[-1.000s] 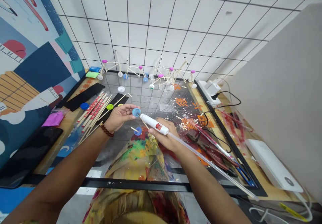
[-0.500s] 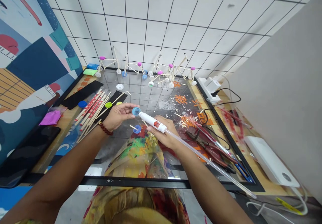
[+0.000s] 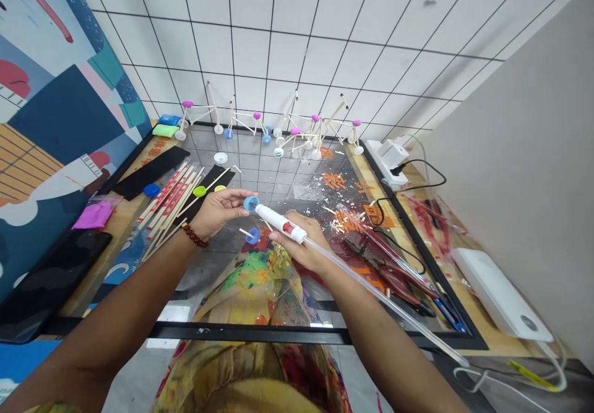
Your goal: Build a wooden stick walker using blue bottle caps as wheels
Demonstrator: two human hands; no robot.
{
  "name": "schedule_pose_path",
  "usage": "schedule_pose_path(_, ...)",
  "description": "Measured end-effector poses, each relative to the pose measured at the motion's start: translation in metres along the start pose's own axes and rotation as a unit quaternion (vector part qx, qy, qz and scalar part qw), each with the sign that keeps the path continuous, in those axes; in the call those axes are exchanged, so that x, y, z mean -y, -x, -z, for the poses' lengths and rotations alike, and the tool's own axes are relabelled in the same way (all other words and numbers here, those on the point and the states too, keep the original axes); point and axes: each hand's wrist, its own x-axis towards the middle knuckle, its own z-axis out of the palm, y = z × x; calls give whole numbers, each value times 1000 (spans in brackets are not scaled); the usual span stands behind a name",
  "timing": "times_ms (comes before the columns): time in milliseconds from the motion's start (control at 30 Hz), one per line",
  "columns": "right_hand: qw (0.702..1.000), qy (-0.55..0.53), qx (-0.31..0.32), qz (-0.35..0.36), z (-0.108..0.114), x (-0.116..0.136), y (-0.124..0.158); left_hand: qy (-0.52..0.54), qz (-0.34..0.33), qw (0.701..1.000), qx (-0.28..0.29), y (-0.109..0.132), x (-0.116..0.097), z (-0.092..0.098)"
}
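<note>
1. Glossy tabletop (image 3: 204,332) is filling the foreground, its dark frame running along the person's side.
2. Clear glue stick (image 3: 394,310) is slanting back from the rear of the white glue gun (image 3: 281,222), probably so it is feeding straight in.
3. Right hand (image 3: 307,243) is gripping the glue gun around its body, presumably for aiming the nozzle.
4. Second blue cap (image 3: 253,236), bearing a short stick, is lying on the tabletop between the hands, nearer the person than the nozzle.
5. Left hand (image 3: 218,212) is pinching the blue cap (image 3: 251,204) by its edge; this is presumably keeping the hollow facing the nozzle and the fingers off any heat.
6. Position: the blue cap is sitting at the left fingertips, ahead and to the left of the right hand, at the nozzle's end. Contact: cannot tell.
7. Wooden sticks (image 3: 169,206) are lying bundled left of the left hand, likely for easy reach.
8. Stick models (image 3: 297,131) are standing along the far edge, probably out of the way, before a tiled wall (image 3: 297,36).
</note>
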Motion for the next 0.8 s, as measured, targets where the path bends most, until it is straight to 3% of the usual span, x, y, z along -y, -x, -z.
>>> schedule_pose_path(800,997,71,-17,7,-7,-9,1,33,2,999,-26,-1,-1,-2)
